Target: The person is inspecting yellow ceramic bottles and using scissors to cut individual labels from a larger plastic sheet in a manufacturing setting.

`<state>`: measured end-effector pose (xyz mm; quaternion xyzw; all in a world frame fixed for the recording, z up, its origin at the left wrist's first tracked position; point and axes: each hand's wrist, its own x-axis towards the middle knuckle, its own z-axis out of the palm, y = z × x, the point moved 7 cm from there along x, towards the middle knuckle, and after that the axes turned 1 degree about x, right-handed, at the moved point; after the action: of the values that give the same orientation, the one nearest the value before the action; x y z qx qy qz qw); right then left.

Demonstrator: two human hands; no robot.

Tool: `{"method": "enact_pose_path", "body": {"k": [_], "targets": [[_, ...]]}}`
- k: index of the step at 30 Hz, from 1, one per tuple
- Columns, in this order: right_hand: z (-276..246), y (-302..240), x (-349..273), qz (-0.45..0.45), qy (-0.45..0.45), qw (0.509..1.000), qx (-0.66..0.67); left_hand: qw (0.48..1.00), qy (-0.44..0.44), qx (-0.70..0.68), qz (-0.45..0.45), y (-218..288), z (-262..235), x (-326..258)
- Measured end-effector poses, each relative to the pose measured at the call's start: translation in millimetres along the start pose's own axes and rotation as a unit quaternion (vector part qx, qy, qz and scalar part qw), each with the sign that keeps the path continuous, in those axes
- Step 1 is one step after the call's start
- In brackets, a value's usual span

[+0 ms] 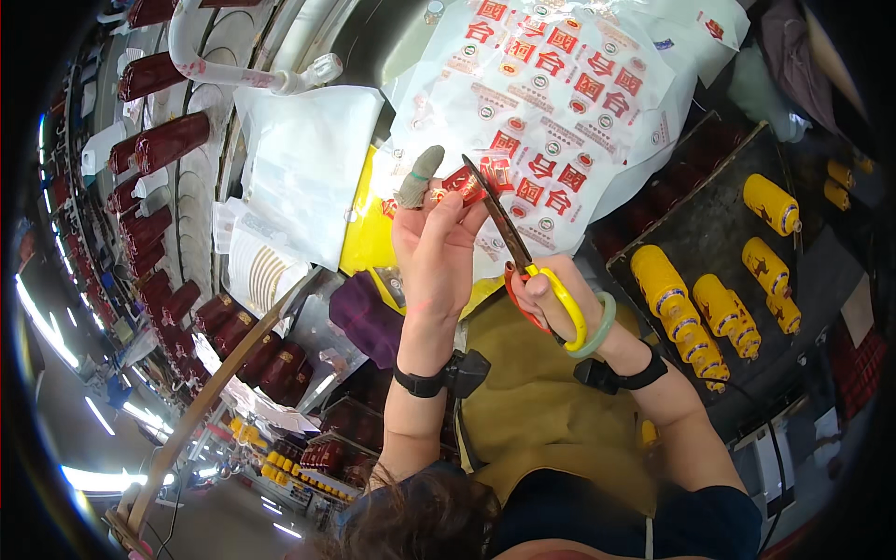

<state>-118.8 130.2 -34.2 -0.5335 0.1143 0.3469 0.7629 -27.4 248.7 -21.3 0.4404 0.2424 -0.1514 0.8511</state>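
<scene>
My left hand [435, 247] is palm up, with thumb and fingers closed on a small red printed paper piece [464, 186]. A grey-green cloth finger cover [420, 177] with a green band sits on one of its fingers. In my right hand [562, 289] is a pair of scissors [509, 235] with yellow and red handles, my fingers through the loops. The dark blades point up and left, their tips beside the red piece; whether they touch it I cannot tell. Beneath both lies a large white sheet [439, 117] with red printed characters and small emblems.
Yellow bottle-shaped pieces [770, 203] lie on a dark tray [644, 224] at the right. Dark red glossy vessels [173, 140] line racks at the left. White paper sheets [308, 168], a purple cloth [366, 317], a wooden bar [219, 381] and a white pipe [245, 75] are nearby.
</scene>
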Motion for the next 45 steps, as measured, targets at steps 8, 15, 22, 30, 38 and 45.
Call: {"method": "enact_pose_path", "body": {"k": [8, 15, 22, 30, 38, 45], "targets": [[0, -7, 4, 0.0, 0.014, 0.999, 0.029, 1.0, -0.022, 0.001, -0.004, 0, 1, -1], [-1, -2, 5, 0.042, -0.001, 0.998, 0.055, 1.0, -0.001, 0.021, 0.014, 2, -10, 3], [-36, -55, 9, -0.131, 0.183, 0.96, -0.167, 0.956, -0.074, 0.282, -0.002, 27, -14, 3], [-28, -55, 56, -0.17, 0.149, 0.969, -0.1, 0.89, -0.133, 0.432, -0.051, 35, -11, 4], [-36, -33, 54, -0.117, 0.203, 0.969, -0.072, 0.911, -0.086, 0.402, -0.02, 31, -34, 27], [-34, -28, 53, -0.117, 0.223, 0.968, 0.01, 0.7, 0.032, 0.708, 0.085, 20, -77, 42]]}}
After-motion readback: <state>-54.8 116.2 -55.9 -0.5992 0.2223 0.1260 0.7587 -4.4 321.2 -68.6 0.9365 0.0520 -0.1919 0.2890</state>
